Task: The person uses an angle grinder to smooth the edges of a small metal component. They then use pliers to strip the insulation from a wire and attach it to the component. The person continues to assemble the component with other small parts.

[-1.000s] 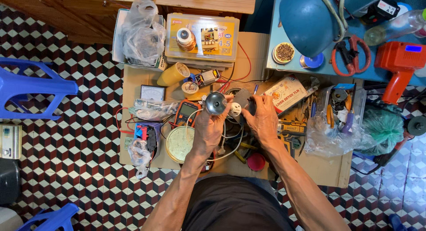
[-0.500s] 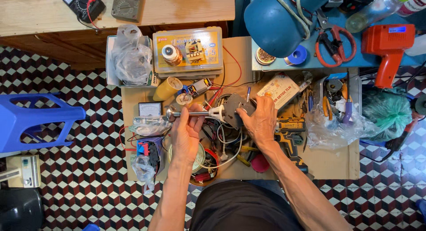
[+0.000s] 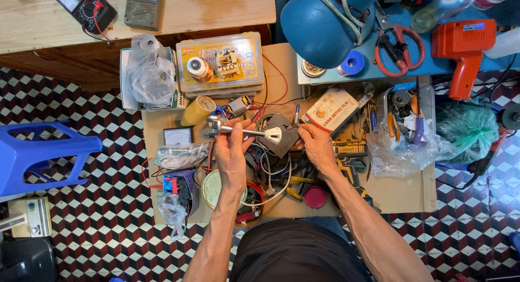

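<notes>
My left hand grips a small metal shaft that lies sideways, with a metal fitting at its left end and a white plastic tip at its right. The white tip points at a dark grey flat part over a tangle of wires. On the right edge of that grey part rest the fingers of my right hand, closed on it; the exact grip is hard to see. Both hands hover above a cardboard sheet laid on the tiled floor.
Behind the hands are a yellow parts box with a copper coil, a bagged box and a yellow tape roll. A blue lamp shade, red scissors and orange power tool lie far right. A blue stool stands left.
My left hand has turned the part from end-on to lying sideways. My right hand shifted right onto the grey part. The view moved towards the wooden bench.
</notes>
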`<state>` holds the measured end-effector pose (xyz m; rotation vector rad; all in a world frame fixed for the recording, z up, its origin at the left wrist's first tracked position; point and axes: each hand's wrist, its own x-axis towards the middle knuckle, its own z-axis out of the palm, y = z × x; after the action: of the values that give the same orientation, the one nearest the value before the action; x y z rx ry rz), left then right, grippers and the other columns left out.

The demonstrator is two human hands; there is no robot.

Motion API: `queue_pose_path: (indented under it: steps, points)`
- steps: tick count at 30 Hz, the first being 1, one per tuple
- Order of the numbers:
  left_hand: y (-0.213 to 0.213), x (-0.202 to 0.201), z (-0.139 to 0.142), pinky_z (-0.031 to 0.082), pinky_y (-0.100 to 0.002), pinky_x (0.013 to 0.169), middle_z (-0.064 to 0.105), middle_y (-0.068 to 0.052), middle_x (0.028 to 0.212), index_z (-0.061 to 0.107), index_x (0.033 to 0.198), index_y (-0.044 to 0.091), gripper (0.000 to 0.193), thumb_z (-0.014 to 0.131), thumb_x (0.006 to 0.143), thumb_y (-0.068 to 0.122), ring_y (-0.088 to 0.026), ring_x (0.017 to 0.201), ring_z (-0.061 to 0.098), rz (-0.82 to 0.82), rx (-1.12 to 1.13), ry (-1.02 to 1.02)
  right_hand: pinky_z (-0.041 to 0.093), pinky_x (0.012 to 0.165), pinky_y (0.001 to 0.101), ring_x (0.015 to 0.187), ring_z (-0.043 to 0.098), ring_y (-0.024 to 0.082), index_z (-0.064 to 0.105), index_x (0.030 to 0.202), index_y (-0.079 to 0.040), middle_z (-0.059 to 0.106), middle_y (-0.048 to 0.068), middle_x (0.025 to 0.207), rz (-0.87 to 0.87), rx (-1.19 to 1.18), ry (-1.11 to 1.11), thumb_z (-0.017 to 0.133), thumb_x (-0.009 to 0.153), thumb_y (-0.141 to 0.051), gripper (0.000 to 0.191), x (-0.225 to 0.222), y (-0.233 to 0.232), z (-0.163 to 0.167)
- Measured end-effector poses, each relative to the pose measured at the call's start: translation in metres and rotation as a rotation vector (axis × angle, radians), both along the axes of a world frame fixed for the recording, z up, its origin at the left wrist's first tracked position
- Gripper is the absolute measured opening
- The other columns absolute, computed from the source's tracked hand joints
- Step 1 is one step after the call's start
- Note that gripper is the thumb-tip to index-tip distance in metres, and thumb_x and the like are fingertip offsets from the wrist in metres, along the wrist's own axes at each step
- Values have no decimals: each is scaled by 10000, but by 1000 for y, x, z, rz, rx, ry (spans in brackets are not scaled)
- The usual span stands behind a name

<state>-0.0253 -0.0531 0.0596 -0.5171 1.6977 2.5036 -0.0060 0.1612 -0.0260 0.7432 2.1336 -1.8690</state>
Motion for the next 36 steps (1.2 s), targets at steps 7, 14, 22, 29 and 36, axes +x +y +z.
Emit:
queue_pose_path:
  steps: [7, 14, 22, 29, 36]
  points:
    - [24, 1, -20, 594, -353, 807, 764, -115, 1058, 685, 1183, 54, 190, 651, 1042, 177, -203, 964, 745, -168, -680, 327, 513, 772, 239, 833, 651, 101, 744, 1177, 16, 755, 59, 928, -150, 117, 90, 667, 975, -207, 310, 8, 6, 14]
    - [35, 6, -53, 643, -356, 777, 745, -140, 1095, 627, 1211, 53, 228, 657, 986, 79, -277, 926, 769, -301, -897, 631, 516, 803, 232, 856, 678, 107, 738, 1121, 44, 757, 60, 950, -199, 166, 196, 669, 968, -166, 268, 26, 15, 77]
    - [30, 9, -46, 640, -367, 784, 726, -123, 1058, 601, 1176, 56, 244, 673, 946, 14, -313, 948, 757, -320, -829, 628, 537, 739, 215, 812, 662, 75, 737, 1123, 4, 735, 41, 927, -34, -173, 161, 606, 1018, -167, 240, 22, 0, 155]
    - [21, 11, -13, 601, -388, 937, 702, -164, 1230, 589, 1300, 70, 365, 705, 954, 73, -332, 1154, 706, -284, -780, 533, 468, 615, 200, 712, 564, 40, 759, 1101, -10, 652, -3, 803, 219, 31, 132, 662, 994, -183, 226, 5, -29, 168]
    - [1, 28, 33, 583, -372, 1044, 649, -170, 1384, 552, 1400, 82, 383, 602, 1024, 142, -313, 1257, 685, -215, -557, 318, 436, 571, 193, 665, 557, 27, 779, 1044, -14, 664, -24, 755, 204, 81, 33, 682, 962, -200, 225, 3, -40, 166]
